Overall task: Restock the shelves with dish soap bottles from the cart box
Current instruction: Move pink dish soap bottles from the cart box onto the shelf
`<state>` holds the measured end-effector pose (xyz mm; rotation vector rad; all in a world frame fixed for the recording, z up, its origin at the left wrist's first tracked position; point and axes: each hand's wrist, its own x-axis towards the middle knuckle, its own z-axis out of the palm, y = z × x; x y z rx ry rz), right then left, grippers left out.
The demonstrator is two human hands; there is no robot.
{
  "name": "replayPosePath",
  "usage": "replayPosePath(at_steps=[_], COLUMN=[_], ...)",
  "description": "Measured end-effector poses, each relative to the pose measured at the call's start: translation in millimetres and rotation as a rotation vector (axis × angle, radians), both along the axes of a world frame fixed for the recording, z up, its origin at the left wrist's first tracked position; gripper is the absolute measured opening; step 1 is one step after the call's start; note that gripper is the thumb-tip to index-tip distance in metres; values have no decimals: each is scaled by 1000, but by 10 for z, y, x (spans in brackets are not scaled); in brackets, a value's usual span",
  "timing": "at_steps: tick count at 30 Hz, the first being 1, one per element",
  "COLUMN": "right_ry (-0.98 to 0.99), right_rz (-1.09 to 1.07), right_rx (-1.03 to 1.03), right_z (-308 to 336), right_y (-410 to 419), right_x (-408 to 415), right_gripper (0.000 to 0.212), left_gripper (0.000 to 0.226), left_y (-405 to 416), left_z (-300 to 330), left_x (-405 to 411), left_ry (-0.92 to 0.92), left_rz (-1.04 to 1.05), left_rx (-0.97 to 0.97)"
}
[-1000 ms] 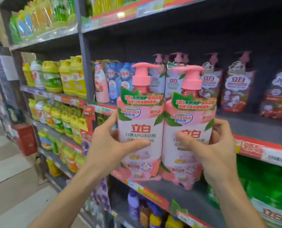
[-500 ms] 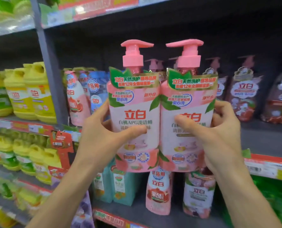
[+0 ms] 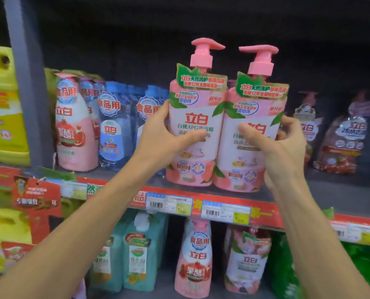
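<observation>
Pink pump bottles, 2, upright, side by side, touching, bases at front of grey shelf (image 3: pixel 330 195). Left hand (image 3: pixel 158 137) grips left bottle (image 3: pixel 196 126), thumb across label, fingers behind. Right hand (image 3: pixel 285 145) grips right bottle (image 3: pixel 251 137) likewise. Left of pair: blue refill pouches (image 3: pixel 115 126), pink pomegranate bottle (image 3: pixel 74 126). Right, further back: reddish pouches (image 3: pixel 341 143). Red price strip (image 3: pixel 201 203) with 2 barcode tags along shelf edge; teal bottles (image 3: pixel 134 253) below.

The grey shelf (image 3: pixel 330 190) carried two pink pump bottles (image 3: pixel 222 134) at twelve o'clock, pomegranate bottles (image 3: pixel 74 126) and blue pouches (image 3: pixel 115 126) at nine o'clock.
</observation>
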<state>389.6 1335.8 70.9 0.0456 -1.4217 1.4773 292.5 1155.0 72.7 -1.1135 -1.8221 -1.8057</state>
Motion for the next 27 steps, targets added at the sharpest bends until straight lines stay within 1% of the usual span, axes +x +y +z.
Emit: replayPosePath(at_steps=[7,12,15,19,25,27], right_ry=[-39,-54,-91,-129,-166,-195], right_rz=[-13,-42,-47,-103,-182,-227], right_rx=[-54,-70,-32,6,78,122], right_z=[-137,-146,-164,-220,-282,-279], right_y=[81,97,104,82,55,42], right_x=[-205,-230,-231,-222,-218,-192], right_gripper=[61,71,64,63,51,51], left_gripper=[56,57,62,83,85,83], left_y=[111,149,145,164,248,260], left_z=[-173,-222,-270,-379,-519,-525], left_x=[-340,-378,-394,-395,-387,-370], left_ry=[-56,-45,-36,-32,-54,-75], left_rz=[-65,-92,-97,-98,-106,-113], left_rx=[-34,-28,-21,-10,67,79])
